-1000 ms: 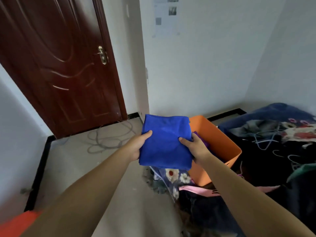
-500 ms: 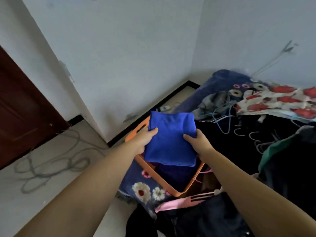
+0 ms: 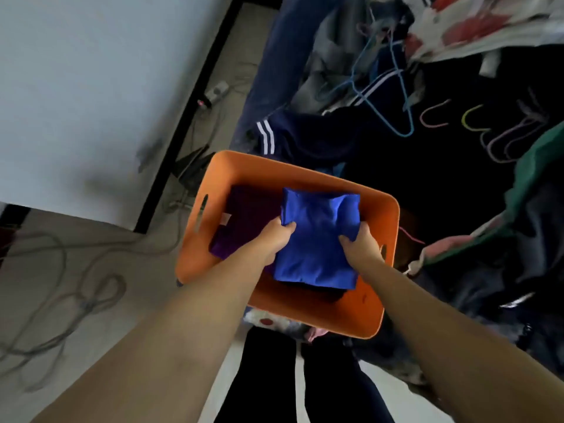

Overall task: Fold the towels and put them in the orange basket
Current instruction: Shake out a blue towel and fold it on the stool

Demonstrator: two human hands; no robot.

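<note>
A folded blue towel (image 3: 317,239) sits low inside the orange basket (image 3: 293,170), over its right half. My left hand (image 3: 274,239) grips the towel's left edge and my right hand (image 3: 361,245) grips its right edge. A folded purple towel (image 3: 244,221) lies in the basket's left half, partly under my left hand. Something dark lies beneath the blue towel at the basket's near side.
The basket rests at the bed's edge on dark clothes (image 3: 427,166). Several plastic hangers (image 3: 393,96) and heaped garments cover the bed to the right. Left of the basket are a white wall (image 3: 91,87), a power strip (image 3: 213,93) and loose cables (image 3: 76,285) on the floor.
My view has tipped down over the basket. Both hands have lowered the blue towel from above the rim into the basket, beside the purple towel.
</note>
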